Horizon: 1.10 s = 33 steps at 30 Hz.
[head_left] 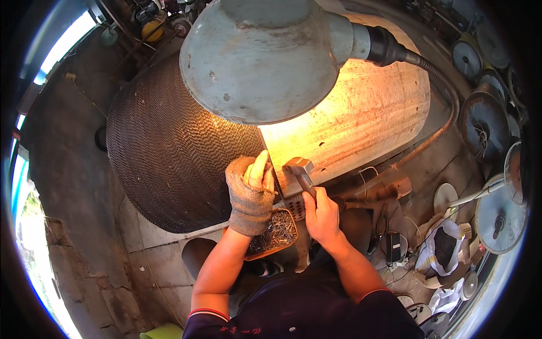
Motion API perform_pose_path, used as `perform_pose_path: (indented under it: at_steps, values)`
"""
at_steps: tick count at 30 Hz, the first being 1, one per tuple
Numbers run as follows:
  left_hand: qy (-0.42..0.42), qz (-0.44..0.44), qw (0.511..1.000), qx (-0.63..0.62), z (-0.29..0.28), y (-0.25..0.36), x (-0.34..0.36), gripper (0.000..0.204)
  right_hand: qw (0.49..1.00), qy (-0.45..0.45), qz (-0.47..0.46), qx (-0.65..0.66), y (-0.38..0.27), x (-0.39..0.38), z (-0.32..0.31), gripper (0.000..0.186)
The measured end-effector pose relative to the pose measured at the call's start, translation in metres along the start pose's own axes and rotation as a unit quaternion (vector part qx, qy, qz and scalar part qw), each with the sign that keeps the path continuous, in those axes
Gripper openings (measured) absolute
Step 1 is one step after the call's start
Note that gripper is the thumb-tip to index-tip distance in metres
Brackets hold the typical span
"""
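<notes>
My left hand [251, 192], in a fingerless grey glove, has its fingers closed at the dark edge between a toothed black covering [158, 141] and the bare pale curved drum [367, 107]; what they hold is too small to make out. My right hand [320, 217] grips the dark handle of a hammer [299, 169], whose metal head is just right of my left fingers, over the drum. Below my hands, an orange-rimmed tray of small metal pieces [279, 231] is partly hidden by my left wrist. A perforated metal piece [294, 204] lies beside it.
A large grey lamp [254, 62] hangs over the drum, lighting it, with a flexible arm [446, 90] curving down on the right. Metal discs [497, 217] stand along the right side. A white sack [437, 248] and cables lie on the tiled floor [164, 265] at lower right.
</notes>
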<state>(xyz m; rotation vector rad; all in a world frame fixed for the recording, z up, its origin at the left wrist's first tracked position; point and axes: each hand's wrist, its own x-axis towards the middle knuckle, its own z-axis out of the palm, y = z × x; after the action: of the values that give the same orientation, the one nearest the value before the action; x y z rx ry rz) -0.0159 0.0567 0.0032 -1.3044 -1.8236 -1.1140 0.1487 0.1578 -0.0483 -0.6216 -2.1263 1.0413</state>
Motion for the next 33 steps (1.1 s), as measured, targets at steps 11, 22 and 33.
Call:
perform_pose_path:
  at_steps: [11,22,33]
  values:
    - [-0.033,-0.106,0.988,0.106,0.016,0.018,0.011,0.066,0.998,0.016,-0.046,0.032,-0.014,0.003,-0.005,0.024]
    - [-0.012,-0.074,0.991,0.108,0.019,0.015,0.011,0.071,0.998,-0.019,-0.037,-0.044,-0.022,0.016,-0.010,0.017]
    - [-0.330,-0.099,0.936,0.067,-0.040,0.053,-0.118,0.032,0.998,-0.047,-0.035,-0.004,-0.032,0.016,-0.021,0.017]
